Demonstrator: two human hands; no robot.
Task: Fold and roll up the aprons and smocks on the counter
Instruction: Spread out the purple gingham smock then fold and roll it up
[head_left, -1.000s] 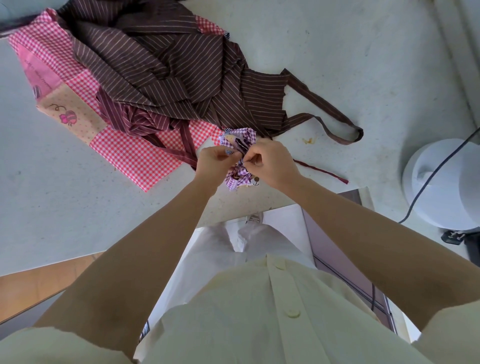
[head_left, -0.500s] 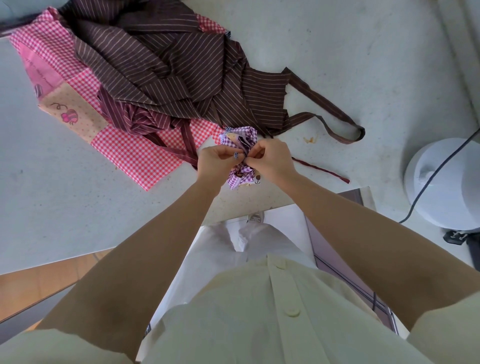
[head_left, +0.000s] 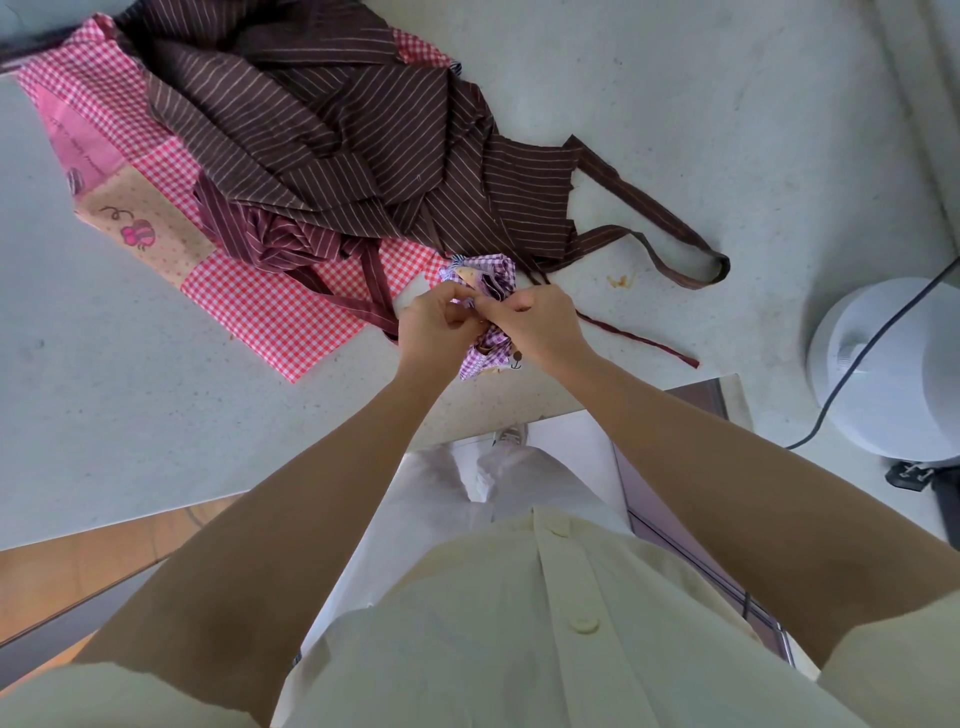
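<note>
A small rolled bundle of purple checked apron (head_left: 491, 278) sits near the counter's front edge. My left hand (head_left: 435, 327) and my right hand (head_left: 535, 322) both pinch it at its middle, fingertips meeting over the roll, which hides most of it. Behind lies a crumpled brown striped apron (head_left: 332, 135) with long straps (head_left: 670, 228) trailing right. It rests on a flat pink checked apron (head_left: 270, 306) with a bee patch.
The grey counter (head_left: 130, 415) ends just below my hands. A thin dark red tie (head_left: 639, 338) lies to the right of the bundle. A white round appliance (head_left: 883, 374) with a dark cable (head_left: 852, 364) stands at the right edge. Crumbs (head_left: 621, 280) lie near the straps.
My two hands have closed together over the purple bundle, fingertips now meeting on top. The bundle and other aprons have barely shifted.
</note>
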